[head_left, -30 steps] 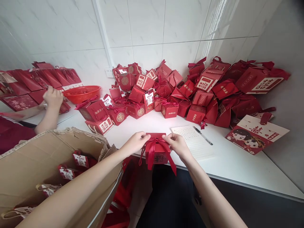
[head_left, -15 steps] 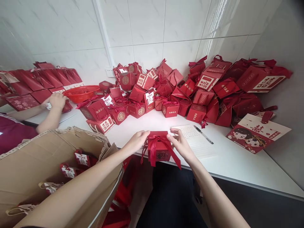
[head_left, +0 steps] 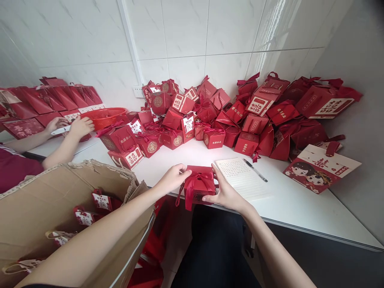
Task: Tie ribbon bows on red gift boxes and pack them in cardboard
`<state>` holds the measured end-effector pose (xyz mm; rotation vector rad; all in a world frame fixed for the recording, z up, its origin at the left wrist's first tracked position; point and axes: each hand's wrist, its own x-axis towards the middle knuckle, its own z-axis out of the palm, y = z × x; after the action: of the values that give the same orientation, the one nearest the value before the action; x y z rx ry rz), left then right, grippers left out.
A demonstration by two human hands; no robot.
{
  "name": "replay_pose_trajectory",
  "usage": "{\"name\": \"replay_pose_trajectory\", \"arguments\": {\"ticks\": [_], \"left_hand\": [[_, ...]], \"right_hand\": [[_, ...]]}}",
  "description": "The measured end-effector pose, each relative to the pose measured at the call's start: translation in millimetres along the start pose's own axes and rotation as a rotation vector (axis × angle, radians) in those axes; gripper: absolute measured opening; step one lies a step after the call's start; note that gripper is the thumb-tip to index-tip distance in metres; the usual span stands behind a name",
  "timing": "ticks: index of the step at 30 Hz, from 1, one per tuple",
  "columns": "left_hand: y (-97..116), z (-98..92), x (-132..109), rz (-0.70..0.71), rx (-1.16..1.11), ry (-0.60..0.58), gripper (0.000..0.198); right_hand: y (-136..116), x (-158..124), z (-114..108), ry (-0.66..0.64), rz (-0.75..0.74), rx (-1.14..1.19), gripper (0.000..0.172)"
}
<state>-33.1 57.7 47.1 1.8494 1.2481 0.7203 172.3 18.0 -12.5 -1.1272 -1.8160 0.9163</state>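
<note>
The ribbon-tied red cardboard box (head_left: 200, 185), at the front edge of the white tabletop (head_left: 294, 210), was pinched by the left hand (head_left: 175, 178) and newly cupped by the half-open right hand (head_left: 225, 193), seemingly steadied.

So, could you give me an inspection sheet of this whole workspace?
Surface: white table, bearing a notebook with writing on its upper part and a pen.
Things in hand: red box with a ribbon bow, at the table's front edge; whether it rests there is unclear.
Clutter: pile of red boxes along the wall; cardboard carton at left, with more red packages inside.
Hands: left hand touches the box's upper left by the bow; right hand grips its right side.
Cables: nothing seen.
Surroundings: tiled wall with a socket; at left, a co-worker's nearer hand beside an orange-red basket.
</note>
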Motion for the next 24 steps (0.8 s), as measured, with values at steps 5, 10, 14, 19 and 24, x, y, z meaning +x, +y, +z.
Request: {"name": "replay_pose_trajectory", "arguments": {"ticks": [5, 10, 14, 19, 24], "left_hand": [[18, -1.4, -10, 0.184, -0.052, 0.096, 0.022], [50, 2.5, -35, 0.69, 0.029, 0.374, 0.014], [67, 4.4, -60, 1.161, 0.365, 0.533, 0.009], [76, 7.0, -79, 1.377, 0.477, 0.609, 0.01], [82, 5.9, -73, 1.006, -0.074, 0.675, 0.04]], "right_hand": [[-10, -4, -3, 0.186, -0.13, -0.153, 0.109], [-40, -17, -8, 0.437, -0.357, -0.249, 0.104], [-62, -28, -10, 0.545, -0.449, -0.267, 0.1], [-81, -39, -9, 0.621, -0.496, -0.26, 0.1], [-86, -44, -10, 0.642, -0.554, -0.36, 0.102]]}}
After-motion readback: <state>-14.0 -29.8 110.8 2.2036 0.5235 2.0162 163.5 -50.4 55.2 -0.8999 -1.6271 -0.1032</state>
